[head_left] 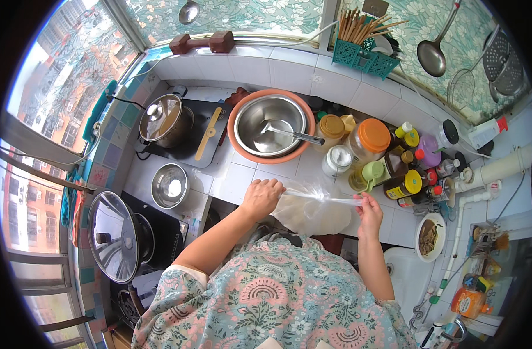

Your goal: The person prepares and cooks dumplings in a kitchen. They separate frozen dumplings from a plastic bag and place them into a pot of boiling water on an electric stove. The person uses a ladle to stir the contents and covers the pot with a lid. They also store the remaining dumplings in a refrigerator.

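Observation:
A clear plastic bag with something pale and flat inside hangs at the front edge of the counter, close to my body. Its gathered neck is pulled out sideways into two twisted ends. My left hand is closed on the left end, knuckles up. The right end is pinched between the fingers of my right hand. Just beyond the bag stands an orange basin holding a steel bowl, with a ladle resting in it. A glass jar with a white lid is near my right hand.
To the left are a lidded pot on an induction cooker, a small steel bowl, and a glass-lidded pan. Several jars and bottles crowd the right, including an orange-lidded jar. A white bowl of brown food sits beside the sink.

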A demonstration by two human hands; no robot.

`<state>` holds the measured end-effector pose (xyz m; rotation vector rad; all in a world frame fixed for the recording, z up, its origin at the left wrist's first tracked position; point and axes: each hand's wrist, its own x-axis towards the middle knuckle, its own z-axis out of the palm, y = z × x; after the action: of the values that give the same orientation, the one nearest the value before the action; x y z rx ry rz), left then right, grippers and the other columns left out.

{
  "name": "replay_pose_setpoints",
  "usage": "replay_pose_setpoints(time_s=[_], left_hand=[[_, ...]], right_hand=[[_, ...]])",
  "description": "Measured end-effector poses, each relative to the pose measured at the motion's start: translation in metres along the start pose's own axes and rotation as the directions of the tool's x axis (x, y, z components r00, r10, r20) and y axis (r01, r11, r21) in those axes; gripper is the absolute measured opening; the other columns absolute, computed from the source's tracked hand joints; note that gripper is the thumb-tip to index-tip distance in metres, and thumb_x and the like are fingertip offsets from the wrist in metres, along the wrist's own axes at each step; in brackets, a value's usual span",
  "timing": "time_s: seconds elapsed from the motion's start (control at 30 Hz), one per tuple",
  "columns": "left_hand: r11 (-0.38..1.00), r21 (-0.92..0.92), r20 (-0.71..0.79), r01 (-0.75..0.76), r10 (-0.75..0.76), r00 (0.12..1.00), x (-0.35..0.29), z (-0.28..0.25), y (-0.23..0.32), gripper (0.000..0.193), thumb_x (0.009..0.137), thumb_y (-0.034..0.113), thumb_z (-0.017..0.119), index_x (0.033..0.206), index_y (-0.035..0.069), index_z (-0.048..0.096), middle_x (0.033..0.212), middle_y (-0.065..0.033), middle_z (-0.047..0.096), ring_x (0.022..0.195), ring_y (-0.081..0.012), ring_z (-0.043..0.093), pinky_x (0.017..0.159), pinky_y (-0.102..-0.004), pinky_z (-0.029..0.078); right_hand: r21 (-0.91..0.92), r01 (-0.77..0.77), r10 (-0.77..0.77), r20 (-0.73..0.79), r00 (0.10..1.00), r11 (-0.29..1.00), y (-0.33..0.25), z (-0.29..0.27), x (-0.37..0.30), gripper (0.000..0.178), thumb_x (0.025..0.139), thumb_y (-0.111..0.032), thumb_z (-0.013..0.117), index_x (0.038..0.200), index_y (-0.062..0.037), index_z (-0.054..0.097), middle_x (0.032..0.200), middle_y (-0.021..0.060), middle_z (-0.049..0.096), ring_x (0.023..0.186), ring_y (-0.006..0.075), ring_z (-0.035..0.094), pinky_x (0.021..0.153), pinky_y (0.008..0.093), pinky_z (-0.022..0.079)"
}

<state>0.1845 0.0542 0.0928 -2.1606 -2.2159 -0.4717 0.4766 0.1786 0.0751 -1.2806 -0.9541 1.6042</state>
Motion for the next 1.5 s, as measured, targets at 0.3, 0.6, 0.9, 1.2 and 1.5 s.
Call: replay_pose_setpoints(time_s=[0.3, 0.6, 0.9, 1.2, 1.5], left_hand=[[0.903, -0.201, 0.237, 0.379, -0.331, 0.913, -0.008, 0.019, -0.036, 0.012, 0.088, 0.013, 0.052, 0.093, 0.006, 0.060, 0.092, -0.0123, 0.066, 0.082, -0.0352, 0.063, 0.074, -0.0429, 0.050], [0.549, -0.806, 0.488, 0.221, 0.406, 0.773, 0.042, -0.026, 0.064, 0.029, 0.099, 0.028, 0.040, 0.111, 0.005, 0.053, 0.081, -0.0083, 0.061, 0.078, -0.0228, 0.059, 0.077, -0.0357, 0.047], [0.137, -0.863, 0.505, 0.486, 0.194, 0.841, 0.037, -0.031, 0.047, 0.029, 0.100, 0.034, 0.038, 0.094, 0.008, 0.050, 0.067, 0.0014, 0.047, 0.063, -0.0144, 0.046, 0.063, -0.0331, 0.042], [-0.763, -0.483, 0.655, 0.429, 0.011, 0.756, 0.048, -0.014, 0.046, 0.019, 0.096, 0.026, 0.050, 0.094, 0.008, 0.052, 0.082, -0.0034, 0.059, 0.070, -0.0116, 0.053, 0.069, -0.0274, 0.047], [-0.593, -0.743, 0.478, 0.310, -0.146, 0.866, 0.019, -0.062, -0.041, 0.033, 0.096, 0.035, 0.048, 0.087, 0.005, 0.058, 0.081, -0.0116, 0.068, 0.066, -0.0143, 0.063, 0.066, -0.0275, 0.051]], right_hand=[[-0.156, 0.023, -0.025, -0.009, 1.000, 0.987, -0.005, 0.008, -0.010, 0.025, 0.097, -0.010, 0.048, 0.120, -0.0028, 0.054, 0.103, 0.0096, 0.068, 0.089, 0.0119, 0.061, 0.077, 0.0235, 0.045], [-0.284, 0.942, -0.603, 0.725, 0.333, 0.179, -0.074, 0.102, -0.044, 0.012, 0.077, -0.011, 0.068, 0.089, -0.0101, 0.070, 0.096, 0.0056, 0.066, 0.089, 0.0256, 0.057, 0.080, 0.0346, 0.046], [-0.566, 0.350, 0.260, 0.733, 0.629, 0.746, -0.009, 0.072, -0.033, 0.048, 0.081, -0.031, 0.070, 0.118, -0.0069, 0.053, 0.076, -0.0010, 0.051, 0.064, 0.0103, 0.047, 0.061, 0.0253, 0.042], [-0.850, 0.510, 0.002, 0.515, 0.857, 0.134, 0.020, 0.113, -0.031, 0.023, 0.085, -0.023, 0.054, 0.090, -0.0018, 0.063, 0.072, 0.0134, 0.066, 0.071, 0.0355, 0.064, 0.062, 0.0443, 0.048], [-0.419, 0.202, 0.161, 0.684, 0.712, 0.885, -0.015, 0.186, -0.019, 0.041, 0.099, -0.039, 0.044, 0.114, -0.0019, 0.055, 0.087, 0.0033, 0.060, 0.073, 0.0104, 0.055, 0.065, 0.0250, 0.044]])
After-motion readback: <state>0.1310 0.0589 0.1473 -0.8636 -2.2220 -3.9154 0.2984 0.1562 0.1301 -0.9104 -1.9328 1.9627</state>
